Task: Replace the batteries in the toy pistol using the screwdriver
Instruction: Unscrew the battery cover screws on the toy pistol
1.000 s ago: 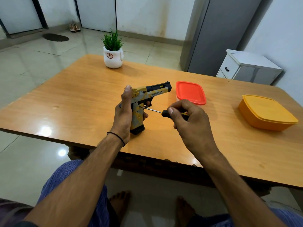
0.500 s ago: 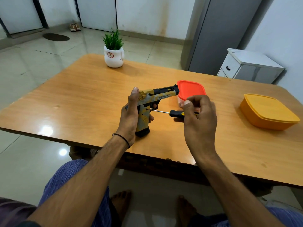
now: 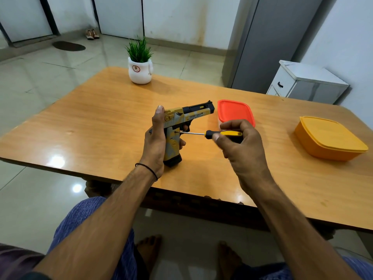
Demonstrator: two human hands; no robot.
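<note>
Pale glossy floor tiles surround a wooden table (image 3: 96, 122) where a seated person works, knees and bare feet showing below its near edge. Near the middle of the tabletop, the left hand (image 3: 154, 142) grasps the toy pistol (image 3: 181, 120) by the back of its grip, thumb up along the rear of the slide and fingers wrapped round the front. The pistol stands upright, its yellow and grey body facing the camera and its black muzzle pointing right toward a red-lidded box (image 3: 235, 112). Its black butt is down at the tabletop, though whether it touches the wood is unclear. The right hand (image 3: 240, 146) clasps the screwdriver (image 3: 214, 133) by its yellow and black handle, fingers curled over it and the thumb beneath. The shaft lies roughly level, and its tip meets the side of the grip just behind the trigger. A thin black band (image 3: 148, 169) circles the left wrist. Further right sits a closed orange box (image 3: 327, 138), well apart from the hands. At the far edge stands a white pot with a green plant (image 3: 140, 63). Beyond the table are a grey cabinet (image 3: 272, 41) and a low white drawer unit (image 3: 306, 81).
</note>
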